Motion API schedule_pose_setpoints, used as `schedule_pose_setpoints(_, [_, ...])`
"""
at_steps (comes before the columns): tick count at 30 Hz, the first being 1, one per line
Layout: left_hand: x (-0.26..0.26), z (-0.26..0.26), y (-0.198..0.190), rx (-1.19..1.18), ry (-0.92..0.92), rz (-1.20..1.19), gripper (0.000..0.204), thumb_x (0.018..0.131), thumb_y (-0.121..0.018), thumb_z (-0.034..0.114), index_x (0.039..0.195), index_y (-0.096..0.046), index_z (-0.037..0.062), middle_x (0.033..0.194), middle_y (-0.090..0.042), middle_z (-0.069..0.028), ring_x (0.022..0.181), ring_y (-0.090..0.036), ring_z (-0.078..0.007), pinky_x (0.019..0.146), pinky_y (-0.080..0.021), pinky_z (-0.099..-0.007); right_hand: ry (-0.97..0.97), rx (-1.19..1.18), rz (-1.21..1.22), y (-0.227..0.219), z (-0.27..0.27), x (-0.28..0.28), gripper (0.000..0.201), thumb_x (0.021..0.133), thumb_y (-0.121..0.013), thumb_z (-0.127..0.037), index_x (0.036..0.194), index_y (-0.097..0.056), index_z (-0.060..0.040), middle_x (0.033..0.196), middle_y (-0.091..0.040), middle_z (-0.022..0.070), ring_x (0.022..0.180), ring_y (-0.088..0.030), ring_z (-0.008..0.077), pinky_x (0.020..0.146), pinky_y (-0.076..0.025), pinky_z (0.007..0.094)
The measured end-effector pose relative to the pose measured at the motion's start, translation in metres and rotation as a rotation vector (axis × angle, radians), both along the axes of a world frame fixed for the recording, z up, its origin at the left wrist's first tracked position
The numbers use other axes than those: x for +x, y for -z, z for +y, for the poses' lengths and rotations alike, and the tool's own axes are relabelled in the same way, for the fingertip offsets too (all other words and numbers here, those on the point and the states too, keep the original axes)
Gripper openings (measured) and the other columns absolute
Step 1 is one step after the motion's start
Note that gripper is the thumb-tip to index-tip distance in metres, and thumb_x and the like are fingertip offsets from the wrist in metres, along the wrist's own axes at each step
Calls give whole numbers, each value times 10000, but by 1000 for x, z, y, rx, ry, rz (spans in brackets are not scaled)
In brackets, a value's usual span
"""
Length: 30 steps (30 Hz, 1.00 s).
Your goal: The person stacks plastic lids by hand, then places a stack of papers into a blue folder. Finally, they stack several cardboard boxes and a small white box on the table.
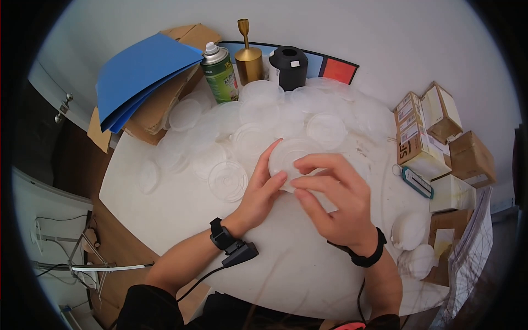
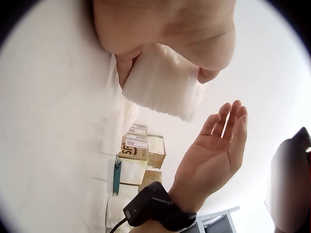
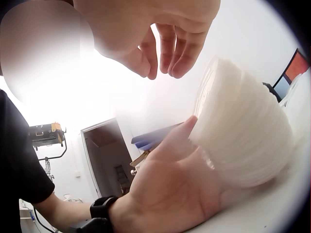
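Observation:
My left hand (image 1: pixel 257 197) grips a thick stack of translucent plastic lids (image 1: pixel 281 158), thumb on one side and fingers on the other. The left wrist view shows the ridged edges of the stack (image 2: pixel 158 82) between thumb and fingers. In the right wrist view the stack (image 3: pixel 245 128) lies tilted in the left palm, close over the tabletop. My right hand (image 1: pixel 342 201) hovers beside the top lid, fingers loosely bent and apart from the stack, with nothing in it. Beyond the hands, many loose lids (image 1: pixel 228 181) lie spread and overlapping on the white table (image 1: pixel 159 220).
At the back stand a green spray can (image 1: pixel 221 74), a gold candlestick-like piece (image 1: pixel 249 63) and a black cylinder (image 1: pixel 288 69). Blue folders (image 1: pixel 146 74) lean over a cardboard box on the left. Several cartons (image 1: pixel 415 137) and a teal-edged tag (image 1: pixel 417 182) line the right side.

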State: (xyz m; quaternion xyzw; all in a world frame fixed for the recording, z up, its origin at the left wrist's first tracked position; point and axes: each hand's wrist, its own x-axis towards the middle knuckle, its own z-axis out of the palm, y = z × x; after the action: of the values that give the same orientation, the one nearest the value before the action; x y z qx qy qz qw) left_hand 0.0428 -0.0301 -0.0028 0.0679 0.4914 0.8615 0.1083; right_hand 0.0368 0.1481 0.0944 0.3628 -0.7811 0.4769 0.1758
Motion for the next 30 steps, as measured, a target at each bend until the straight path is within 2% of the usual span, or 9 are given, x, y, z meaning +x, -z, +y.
schedule_pose_setpoints(2, [0,0,-1,62,0,-45,722,1061,-544,214,1668,-155,170,1612,-352,-79,1468,-391,-222,1162,-404,-436,155,-31,5,-15,24,-9,97,886,-704,-4,984,-706,-10,1096,-687,126,999,-663,281,689,-569,319])
schedule_pose_setpoints(4, [2,2,-1,97,0,-77,715,1062,-542,216,1667,-162,172,1618,-352,-69,1480,-387,-232,1171,-403,-456,343,183,-136,-21,51,-23,200,868,-721,-8,1068,-710,-3,1049,-691,160,999,-679,308,744,-579,358])
schedule_pose_setpoints(7, [2,2,-3,98,-2,-82,715,1062,-543,220,1667,-165,176,1622,-350,-61,1482,-388,-237,1177,-401,-471,618,825,-190,12,87,-36,334,843,-765,-69,1161,-693,3,1065,-691,191,1030,-683,344,819,-570,419])
schedule_pose_setpoints(13, [3,3,-6,34,7,-84,806,1019,-618,315,1657,-151,165,1618,-363,-60,1483,-394,-244,1193,-373,-491,520,751,-372,46,95,-46,525,776,-840,-194,1227,-664,10,1081,-691,200,1023,-671,391,882,-552,467])
schedule_pose_setpoints(19, [2,2,-1,65,-11,-80,716,1068,-549,258,1660,-155,173,1616,-352,-65,1468,-394,-223,1159,-405,-471,472,760,-553,29,99,-53,405,777,-835,-216,1074,-684,15,1013,-693,201,912,-668,393,814,-539,450])
schedule_pose_setpoints(22, [1,3,-4,66,-23,-81,728,1062,-559,287,1654,-153,168,1613,-352,-71,1468,-393,-229,1160,-403,-480,438,628,-565,20,101,-52,334,805,-829,-224,972,-664,14,903,-670,135,760,-644,278,720,-521,376])
schedule_pose_setpoints(25, [0,3,-4,62,-34,-69,732,1058,-561,300,1651,-153,166,1613,-350,-75,1472,-391,-237,1164,-398,-487,313,307,-776,5,97,-49,309,850,-807,-217,999,-645,0,823,-607,56,683,-569,143,642,-481,305])
schedule_pose_setpoints(28, [1,5,-5,65,-52,-72,728,1059,-557,294,1648,-149,167,1615,-350,-77,1476,-388,-247,1168,-393,-496,166,-8,-881,1,86,-45,311,885,-793,-218,1051,-632,-10,795,-557,10,677,-530,60,608,-456,263])
schedule_pose_setpoints(30, [0,6,-7,83,-69,-79,724,1058,-555,292,1645,-147,169,1615,-350,-79,1480,-386,-253,1173,-388,-503,218,18,-839,2,82,-43,322,888,-781,-200,1087,-619,-4,777,-591,37,663,-559,99,612,-466,281])
